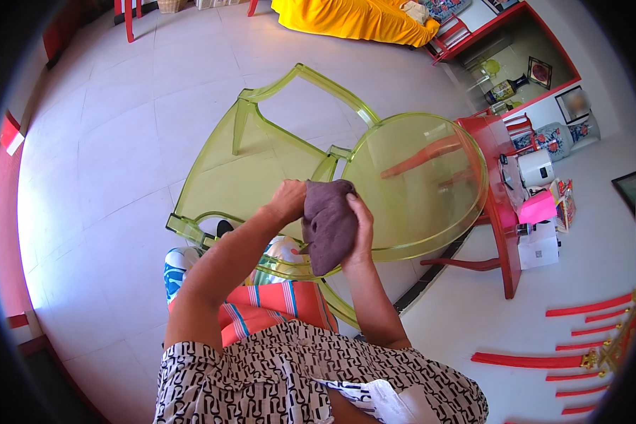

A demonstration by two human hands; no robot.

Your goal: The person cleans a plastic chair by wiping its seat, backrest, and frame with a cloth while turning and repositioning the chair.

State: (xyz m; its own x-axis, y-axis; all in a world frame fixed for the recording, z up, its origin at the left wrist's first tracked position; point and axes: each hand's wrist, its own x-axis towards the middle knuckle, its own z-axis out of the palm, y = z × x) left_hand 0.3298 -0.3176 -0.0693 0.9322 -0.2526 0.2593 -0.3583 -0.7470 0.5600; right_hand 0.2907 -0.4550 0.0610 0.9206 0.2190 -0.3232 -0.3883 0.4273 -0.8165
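Note:
A dark purple-brown cloth [331, 228] is bunched between my two hands. My left hand [290, 199] grips its upper edge, with the fingers partly hidden behind the fabric. On the other side, my right hand [363, 228] clasps the cloth, its thumb lying over the front. Beneath and beyond the hands, close to my lap, is a transparent yellow-green plastic chair [228, 175], tipped over, with its oval part [413, 185] towards the right. Whether the cloth touches the chair cannot be told.
A red wooden table [501, 212] bearing a white appliance [536, 168], papers and a pink item stands at the right. A yellow cloth cover [350, 21] is at the top. Red tassels [535, 360] hang at lower right. Pale floor tiles [122, 175] extend left.

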